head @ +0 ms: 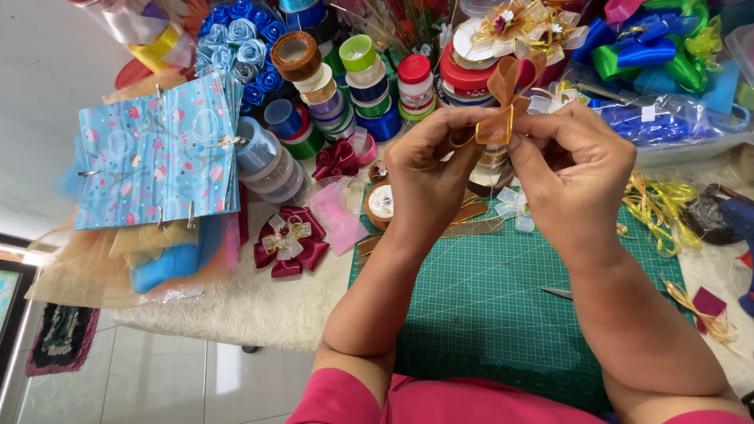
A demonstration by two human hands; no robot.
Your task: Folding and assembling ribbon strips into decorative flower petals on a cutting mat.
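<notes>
Pinching a brown ribbon bow (503, 98), both hands meet above the green cutting mat (487, 298).

Head view:
- Left hand (428, 177): fingers curled, fingertips closed on the bow's left side at its waist.
- Right hand (573, 169): fingers bent, fingertips closed on the bow's right side; the two hands touch.
- Bow: sheer brown with gold edge, loops standing up, held in the air over the mat's far edge, in front of the spools (345, 86).
- Ribbon roll (381, 204): lies just left of the left wrist.
- Maroon bow (289, 239): on the white cloth, left of the mat.
- Blue patterned paper (157, 153): clipped stack, far left.
- Yellow ribbon scraps (656, 208): right of the mat.
</notes>
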